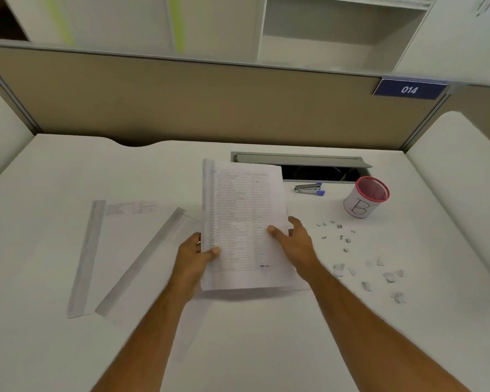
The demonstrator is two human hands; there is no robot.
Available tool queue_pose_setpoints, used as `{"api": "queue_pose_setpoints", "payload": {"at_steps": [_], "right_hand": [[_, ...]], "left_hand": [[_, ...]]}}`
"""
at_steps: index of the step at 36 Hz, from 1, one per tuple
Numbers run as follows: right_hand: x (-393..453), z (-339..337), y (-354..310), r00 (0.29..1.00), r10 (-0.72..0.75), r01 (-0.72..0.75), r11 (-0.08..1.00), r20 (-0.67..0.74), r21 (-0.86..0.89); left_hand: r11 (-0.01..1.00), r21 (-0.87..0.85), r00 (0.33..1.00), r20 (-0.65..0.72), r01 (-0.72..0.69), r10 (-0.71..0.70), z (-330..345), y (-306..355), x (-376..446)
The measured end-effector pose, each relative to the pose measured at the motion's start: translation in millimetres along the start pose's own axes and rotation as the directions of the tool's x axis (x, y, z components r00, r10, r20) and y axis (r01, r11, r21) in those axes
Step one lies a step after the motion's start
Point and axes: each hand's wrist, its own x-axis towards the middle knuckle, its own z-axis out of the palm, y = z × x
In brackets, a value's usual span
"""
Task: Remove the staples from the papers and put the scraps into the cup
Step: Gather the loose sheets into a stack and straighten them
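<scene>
A printed sheet of paper (242, 219) is lifted above the white desk, its lower part held from both sides. My left hand (194, 254) pinches its left edge, thumb on top. My right hand (293, 240) grips its right edge with the thumb on the printed face. Two more sheets (116, 250) lie flat to the left. A red-rimmed mesh cup (365, 198), wrapped in paper marked "B", stands at the back right. Several loose staples (338, 234) lie in front of the cup, and several torn paper scraps (379, 275) lie nearer me.
A small stapler-like tool with blue tips (309, 189) lies left of the cup. Behind it an open cable slot (320, 172) sits in the desk. A beige partition (210, 103) closes off the back, with a blue sign reading 014 (409, 89).
</scene>
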Motion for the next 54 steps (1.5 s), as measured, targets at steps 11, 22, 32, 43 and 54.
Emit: {"api": "queue_pose_setpoints", "payload": {"at_steps": [11, 22, 32, 43, 54], "right_hand": [[18.4, -25.9, 10.6, 0.986, 0.100, -0.104, 0.994, -0.131, -0.023], [32.7, -21.5, 16.6, 0.976, 0.082, -0.135, 0.955, -0.204, -0.262], [26.4, -5.9, 12.8, 0.982, 0.031, -0.119, 0.865, -0.185, -0.488], [43.3, -8.2, 5.7, 0.947, 0.222, -0.288, 0.906, -0.232, -0.309], [42.4, -6.8, 5.6, 0.963, 0.229, -0.256, 0.941, -0.140, -0.223]], "left_hand": [[0.771, 0.629, 0.988, -0.035, -0.097, 0.153, 51.1, -16.9, -1.9], [0.640, 0.768, 0.983, -0.119, 0.002, 0.140, 64.7, -25.6, -1.3], [0.523, 0.853, 0.990, -0.072, -0.002, 0.122, 72.5, -23.3, 3.2], [0.482, 0.876, 0.990, -0.080, 0.014, 0.116, 74.1, -25.7, 10.5], [0.444, 0.896, 0.991, -0.067, 0.006, 0.120, 74.4, -22.9, 11.8]]}}
